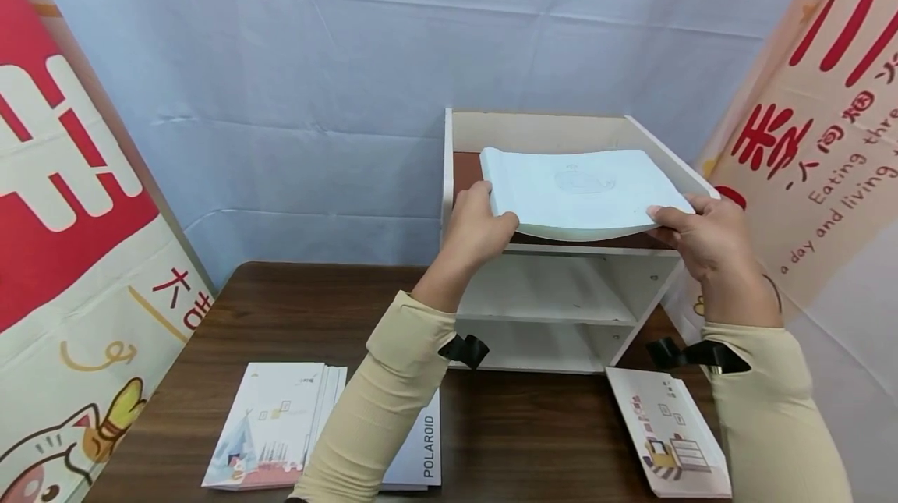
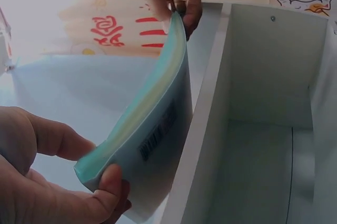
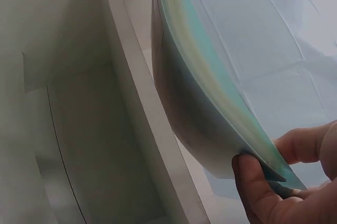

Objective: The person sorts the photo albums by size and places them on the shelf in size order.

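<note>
A pale blue softcover book [image 1: 582, 187] with a faint line drawing on its cover is held level over the top tier of a white shelf unit [image 1: 554, 249]. My left hand [image 1: 480, 230] pinches its near left corner, thumb on one face. The near right corner is gripped by my right hand [image 1: 708, 234]. In the left wrist view the book [image 2: 142, 124] bows between both hands, its page edges and a barcode on the underside showing. From the right wrist, the book [image 3: 195, 92] sags in the middle beside the shelf's front edge.
On the brown table [image 1: 295, 308] lie several white booklets [image 1: 273, 425] at the left, partly under my left sleeve, with a POLAROID-marked book [image 1: 421, 448] beside them. Another illustrated booklet [image 1: 669, 433] lies at the right. The shelf's lower tiers [image 1: 547, 292] face me.
</note>
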A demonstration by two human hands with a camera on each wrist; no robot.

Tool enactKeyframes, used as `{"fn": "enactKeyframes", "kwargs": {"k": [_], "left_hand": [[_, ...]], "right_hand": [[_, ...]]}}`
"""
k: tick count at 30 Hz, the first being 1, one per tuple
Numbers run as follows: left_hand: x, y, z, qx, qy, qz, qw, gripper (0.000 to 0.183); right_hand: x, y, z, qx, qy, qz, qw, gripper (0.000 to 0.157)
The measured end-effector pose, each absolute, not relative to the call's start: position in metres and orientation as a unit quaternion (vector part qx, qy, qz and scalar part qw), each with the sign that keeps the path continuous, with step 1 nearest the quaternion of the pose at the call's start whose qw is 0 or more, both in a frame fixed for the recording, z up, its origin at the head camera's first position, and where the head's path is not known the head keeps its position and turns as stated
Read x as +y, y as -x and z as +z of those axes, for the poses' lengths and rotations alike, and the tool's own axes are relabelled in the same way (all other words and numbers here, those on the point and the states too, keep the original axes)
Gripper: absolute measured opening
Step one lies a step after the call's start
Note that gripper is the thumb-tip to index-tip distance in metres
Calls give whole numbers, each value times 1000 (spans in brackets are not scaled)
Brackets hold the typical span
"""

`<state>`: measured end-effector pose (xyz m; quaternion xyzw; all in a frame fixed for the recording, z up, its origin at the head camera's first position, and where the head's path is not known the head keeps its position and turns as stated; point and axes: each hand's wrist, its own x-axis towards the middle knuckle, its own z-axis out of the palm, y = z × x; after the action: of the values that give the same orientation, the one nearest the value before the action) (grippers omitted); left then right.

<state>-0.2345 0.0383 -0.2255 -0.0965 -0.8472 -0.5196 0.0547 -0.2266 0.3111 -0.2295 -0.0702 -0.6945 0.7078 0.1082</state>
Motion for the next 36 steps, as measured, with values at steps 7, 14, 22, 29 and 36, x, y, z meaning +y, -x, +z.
{"fn": "enactKeyframes", "kwargs": {"k": [7,14,22,29,36], "left_hand": [[41,240,-222,-846,93,-520,73,34],[45,245,-226,-844,95,-525,63,28],[46,252,-232,-869,73,-489,28,30],[50,256,-228,-904,85,-418,-3,7],[52,258,-224,-929,95,-357,8,8]], "right_hand": [[306,234,-226,-773,85,618,115,66],[302,241,-223,-856,95,492,129,65],[298,247,-228,-885,83,437,137,56],[301,246,-223,-925,67,355,114,61],[303,247,-218,-952,55,285,93,62]]}}
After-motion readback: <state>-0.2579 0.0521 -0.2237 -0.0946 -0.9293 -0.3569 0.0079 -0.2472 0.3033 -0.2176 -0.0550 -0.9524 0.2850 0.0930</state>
